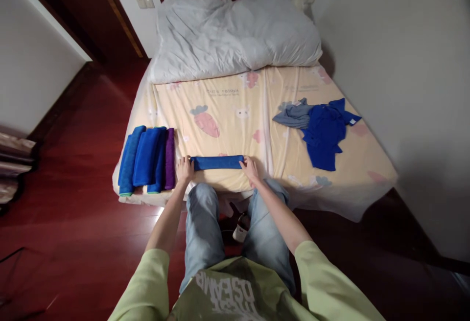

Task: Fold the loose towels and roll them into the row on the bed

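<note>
A blue towel [217,162], folded into a long narrow strip, lies across the front part of the bed. My left hand [185,168] grips its left end, and my right hand [250,168] pinches the right end between thumb and fingers. To the left of my left hand is a group of folded towels: several blue ones [145,163] overlapping one another, with a purple towel [169,158] at their right edge. Farther right on the bed, a crumpled blue cloth [324,132] lies loosely beside a grey-blue cloth [293,114].
The bed [220,101] has a pale yellow sheet printed with carrots and rabbits. Across its head lies a bulky white quilt [235,37]. A grey wall [396,76] runs along the right, and dark red flooring [81,164] along the left. My knees are at the front edge.
</note>
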### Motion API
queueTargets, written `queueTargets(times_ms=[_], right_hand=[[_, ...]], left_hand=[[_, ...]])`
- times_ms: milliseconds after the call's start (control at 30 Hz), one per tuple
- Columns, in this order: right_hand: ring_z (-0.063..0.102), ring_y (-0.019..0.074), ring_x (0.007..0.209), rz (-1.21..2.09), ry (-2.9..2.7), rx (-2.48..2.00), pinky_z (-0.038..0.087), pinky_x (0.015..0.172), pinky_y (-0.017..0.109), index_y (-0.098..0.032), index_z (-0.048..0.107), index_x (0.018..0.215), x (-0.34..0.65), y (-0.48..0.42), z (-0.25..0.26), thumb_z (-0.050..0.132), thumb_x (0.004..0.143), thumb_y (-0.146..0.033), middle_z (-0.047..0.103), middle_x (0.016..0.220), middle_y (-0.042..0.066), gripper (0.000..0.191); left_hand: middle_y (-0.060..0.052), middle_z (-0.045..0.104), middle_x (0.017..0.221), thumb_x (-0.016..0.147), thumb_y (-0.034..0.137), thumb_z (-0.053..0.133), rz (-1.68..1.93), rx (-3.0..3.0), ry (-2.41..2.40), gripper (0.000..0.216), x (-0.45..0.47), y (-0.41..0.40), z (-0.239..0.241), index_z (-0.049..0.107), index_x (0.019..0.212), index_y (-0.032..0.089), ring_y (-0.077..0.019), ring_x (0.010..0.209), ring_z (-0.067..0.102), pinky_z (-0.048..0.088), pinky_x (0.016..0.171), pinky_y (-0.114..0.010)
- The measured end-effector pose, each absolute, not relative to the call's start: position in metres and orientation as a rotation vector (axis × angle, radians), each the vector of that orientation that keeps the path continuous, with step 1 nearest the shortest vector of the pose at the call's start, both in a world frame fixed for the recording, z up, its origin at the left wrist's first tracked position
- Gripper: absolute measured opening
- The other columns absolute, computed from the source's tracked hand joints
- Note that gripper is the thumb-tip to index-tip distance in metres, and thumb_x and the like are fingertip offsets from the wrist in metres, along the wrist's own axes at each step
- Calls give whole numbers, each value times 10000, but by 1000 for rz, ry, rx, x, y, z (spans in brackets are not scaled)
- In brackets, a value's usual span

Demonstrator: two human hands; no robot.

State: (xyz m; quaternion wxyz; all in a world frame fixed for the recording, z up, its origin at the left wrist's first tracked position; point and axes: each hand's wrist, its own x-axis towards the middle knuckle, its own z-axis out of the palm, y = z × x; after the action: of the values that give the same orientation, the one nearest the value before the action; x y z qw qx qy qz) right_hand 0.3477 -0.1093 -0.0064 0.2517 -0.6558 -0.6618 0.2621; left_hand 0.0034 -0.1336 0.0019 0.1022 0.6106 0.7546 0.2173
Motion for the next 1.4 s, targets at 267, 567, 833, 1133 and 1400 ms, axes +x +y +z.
queueTargets(times_ms=[267,567,833,1133,1400], right_hand=[[532,288,1252,316,-2526,-1382,407,1079,437,-174,642,1341,339,-127,13,447,947,-125,635,1299,161,443],[555,304,1214,58,-2724,-1382,438,1056,428,-109,607,1359,339,-121,2,443,963,-142,654,1228,183,430],[562,318,1220,11,-2815,-1313,430,1077,474,-166,600,1361,341,-105,19,587,829,-152,639,1258,176,532],[552,297,1128,-370,-2961,-1039,416,965,413,-114,646,1162,266,-54,98,442,916,-29,651,1184,193,331],[547,259,1074,-409,-2860,-386,413,923,385,-140,653,1098,24,-4,168,406,994,-58,655,1119,149,280]], left_hand=[[-166,618,1335,929,260,513,516,2336,1650,378,-4,-144,6,636,1276,173,-302,1258,572,432,1115,-448],[-204,640,1254,936,94,450,23,2576,1660,361,-1,-135,20,590,1269,100,-287,1166,607,460,993,-433],[-188,646,1140,957,85,433,5,2674,1583,308,0,-141,49,622,1200,95,-269,1028,607,463,913,-413],[-146,658,1177,1002,100,374,643,2763,1489,371,-45,-252,62,589,1302,135,-235,1096,588,483,1033,-464],[-125,677,1171,998,116,415,1036,2674,1906,443,-178,-321,89,525,1420,196,-237,1141,617,502,1052,-484]])
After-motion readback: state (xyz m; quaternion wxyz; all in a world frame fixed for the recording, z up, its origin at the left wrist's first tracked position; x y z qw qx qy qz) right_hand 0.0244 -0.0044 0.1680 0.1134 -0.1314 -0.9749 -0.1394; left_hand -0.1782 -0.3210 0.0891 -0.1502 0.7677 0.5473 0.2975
